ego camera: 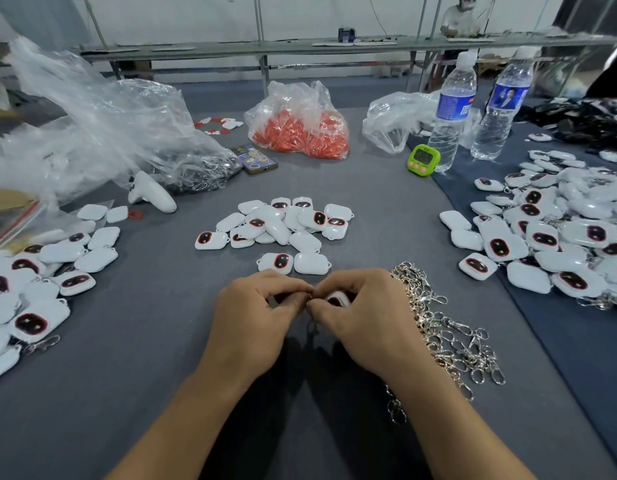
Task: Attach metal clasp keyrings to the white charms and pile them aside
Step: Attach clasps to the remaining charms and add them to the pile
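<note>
Fitting a clasp seems the step in hand: your left hand and right hand both pinch one white charm low over the surface (the ring is hidden by fingers). Next, I think, close it, then lay the charm on the right pile.

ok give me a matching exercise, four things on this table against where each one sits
Things: 1 green timer; 2 bag of red pieces; 3 metal clasps; 4 white controller
Places: A beside the right hand; B at the foot of a water bottle; C far centre of the table; D left, by the big clear bag
Pairs: 1-B, 2-C, 3-A, 4-D
</note>
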Motion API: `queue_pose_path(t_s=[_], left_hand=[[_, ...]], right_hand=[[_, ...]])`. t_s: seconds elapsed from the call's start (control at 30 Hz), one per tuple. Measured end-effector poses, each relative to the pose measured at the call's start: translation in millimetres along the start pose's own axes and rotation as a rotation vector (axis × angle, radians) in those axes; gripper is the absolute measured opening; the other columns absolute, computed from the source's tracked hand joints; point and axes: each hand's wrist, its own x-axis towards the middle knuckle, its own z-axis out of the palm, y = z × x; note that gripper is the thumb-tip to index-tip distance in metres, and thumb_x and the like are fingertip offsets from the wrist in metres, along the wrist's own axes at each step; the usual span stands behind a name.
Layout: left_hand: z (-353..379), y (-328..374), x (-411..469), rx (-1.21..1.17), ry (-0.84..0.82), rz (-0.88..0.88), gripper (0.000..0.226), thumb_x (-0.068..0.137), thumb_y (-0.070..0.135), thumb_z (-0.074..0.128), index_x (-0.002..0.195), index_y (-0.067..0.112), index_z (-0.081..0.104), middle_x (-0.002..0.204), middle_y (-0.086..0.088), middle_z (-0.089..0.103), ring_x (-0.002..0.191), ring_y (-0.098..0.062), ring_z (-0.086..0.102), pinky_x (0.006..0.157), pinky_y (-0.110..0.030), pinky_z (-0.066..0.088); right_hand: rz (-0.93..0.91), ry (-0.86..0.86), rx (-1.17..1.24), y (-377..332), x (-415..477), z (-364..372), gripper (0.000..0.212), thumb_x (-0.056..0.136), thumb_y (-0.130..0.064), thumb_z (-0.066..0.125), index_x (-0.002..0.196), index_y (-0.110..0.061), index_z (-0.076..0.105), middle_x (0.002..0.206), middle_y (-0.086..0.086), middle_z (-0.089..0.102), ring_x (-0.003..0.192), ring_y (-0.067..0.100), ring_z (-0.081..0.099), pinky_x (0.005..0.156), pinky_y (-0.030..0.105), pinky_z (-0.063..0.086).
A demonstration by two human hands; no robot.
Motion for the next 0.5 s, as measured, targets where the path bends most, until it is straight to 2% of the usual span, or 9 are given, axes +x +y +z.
queue_pose_path(t_s=[0.1,0.23,0.33,0.4,0.5], left_hand=[[1.0,1.3,-1.5,0.043,0.011,0.027,0.025,0.081,0.007,0.080,0.084,0.033,0.081,0.085,0.024,0.072,0.083,0.001,0.067,0.071,-0.005,0.043],[0.8,2.0,-1.9,-0.031,0.032,-0.049,0.025,0.078,0.010,0.083,0.081,0.035,0.081,0.082,0.025,0.074,0.078,0.003,0.068,0.066,-0.005,0.045],[1.4,1.0,-1.4,-0.142,-0.001,-0.162,0.016,0.079,0.019,0.082,0.082,0.034,0.082,0.079,0.019,0.076,0.077,-0.001,0.072,0.071,-0.019,0.056],[1.3,0.7,-0.1,-0.226,-0.022,-0.218,0.015,0.080,0.017,0.081,0.082,0.032,0.083,0.079,0.013,0.078,0.079,-0.006,0.074,0.077,-0.029,0.060],[1.3,0.6,0.8,-0.265,-0.028,-0.235,0.022,0.080,0.011,0.080,0.079,0.033,0.082,0.078,0.008,0.078,0.078,-0.009,0.075,0.075,-0.024,0.058]], right_hand=[[-0.007,-0.003,-0.043,0.6,0.1,2.6,0.008,0.077,-0.027,0.081,0.073,-0.034,0.077,0.066,-0.014,0.070,0.066,0.005,0.064,0.057,0.013,0.044],[0.016,0.046,-0.031,-0.2,0.1,6.4,0.012,0.078,-0.027,0.078,0.079,-0.039,0.077,0.068,-0.017,0.071,0.068,0.003,0.065,0.061,0.018,0.050],[0.053,0.104,0.041,-0.3,2.2,8.1,0.013,0.080,-0.025,0.077,0.078,-0.038,0.077,0.064,-0.018,0.070,0.066,0.003,0.065,0.062,0.020,0.051],[0.052,0.126,0.053,-0.7,2.1,9.4,0.014,0.081,-0.026,0.076,0.080,-0.039,0.076,0.062,-0.018,0.068,0.065,0.004,0.064,0.060,0.020,0.049],[0.027,0.119,0.003,-0.2,1.3,9.2,0.012,0.082,-0.029,0.075,0.082,-0.040,0.076,0.065,-0.021,0.069,0.067,0.003,0.064,0.061,0.018,0.047]])
